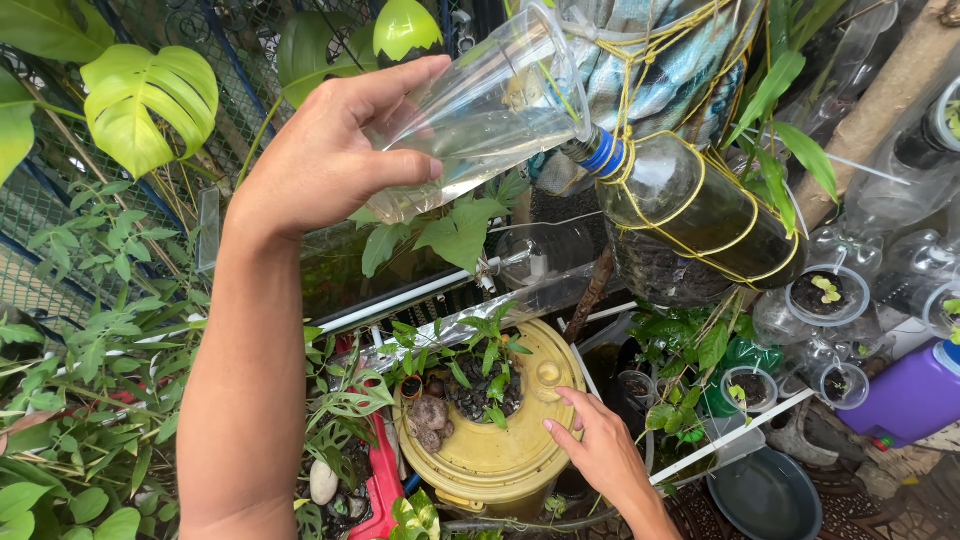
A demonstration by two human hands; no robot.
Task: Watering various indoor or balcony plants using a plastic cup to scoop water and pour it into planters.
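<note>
Fingers (400,170) of left hand (320,160) wrapping clear bottle (480,110), tilted overhead

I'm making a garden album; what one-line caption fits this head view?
Left hand tips a clear plastic bottle of water among hanging bottle planters, while the right hand rests on a yellow pot.

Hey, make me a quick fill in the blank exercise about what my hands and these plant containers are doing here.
1. The left hand holds a clear plastic ____ tilted on its side.
2. The right hand touches the rim of the ____ planter.
3. The hanging bottle of soil is tied with yellow ____.

Missing words: bottle; yellow; cord
</note>
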